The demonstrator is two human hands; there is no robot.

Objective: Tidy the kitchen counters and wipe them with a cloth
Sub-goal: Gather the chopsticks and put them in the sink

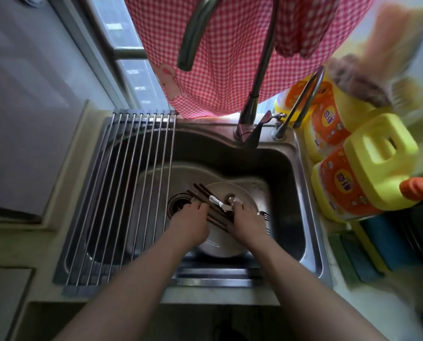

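Both my hands reach down into the steel sink (311, 217), over a white plate (241, 191) lying on its bottom. Dark chopsticks (201, 191) lie slanted across the plate between the hands. The curled fingers of my left hand (189, 223) rest on the chopsticks beside the drain (178, 205). A metal spoon (215, 201) is gripped at its handle end by my right hand (246, 222). Fork tines (266, 215) stick out from under the right hand. A brownish cloth (358, 80) sits blurred at the upper right.
A roll-up wire rack (121, 193) covers the sink's left part. The tall faucet (252, 112) rises at the back, in front of a hanging red checked fabric (217, 57). Two yellow detergent jugs (363, 173) and blue and green sponges (377, 252) crowd the right counter.
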